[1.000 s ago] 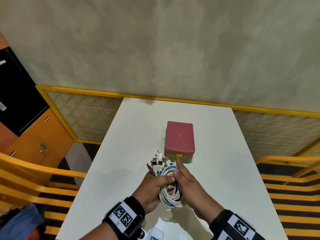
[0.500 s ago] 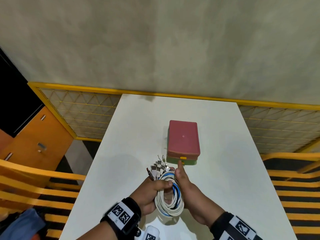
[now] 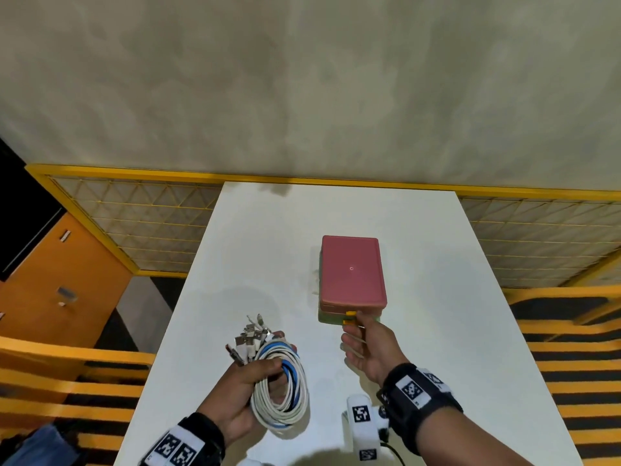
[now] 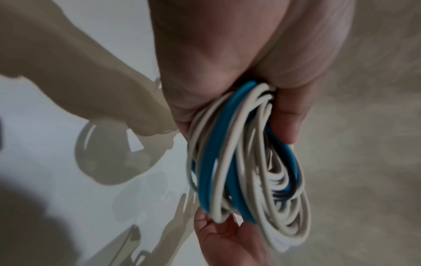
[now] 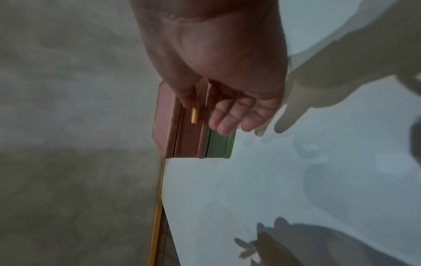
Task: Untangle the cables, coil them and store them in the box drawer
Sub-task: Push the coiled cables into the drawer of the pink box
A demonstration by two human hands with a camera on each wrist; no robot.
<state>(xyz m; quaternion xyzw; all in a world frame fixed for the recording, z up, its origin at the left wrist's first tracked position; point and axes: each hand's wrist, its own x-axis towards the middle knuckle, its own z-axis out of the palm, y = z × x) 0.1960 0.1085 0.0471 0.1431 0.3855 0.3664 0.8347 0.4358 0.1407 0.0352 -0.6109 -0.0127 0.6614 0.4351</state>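
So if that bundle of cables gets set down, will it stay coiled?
Probably not neatly. The cable coil looks floppy: loose loops sag below the left hand. The bunched plug ends splay out, so it would likely spring apart.

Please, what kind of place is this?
Probably a workshop or data-recording room, not a home: a plain white table against a bare wall, yellow mesh fencing around it, and an orange cabinet.

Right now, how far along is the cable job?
Done: the cables are untangled and coiled into one bundle, gripped by the left hand. In hand: the right hand is at the yellow tab on the box. Left: open the drawer, store the coil.
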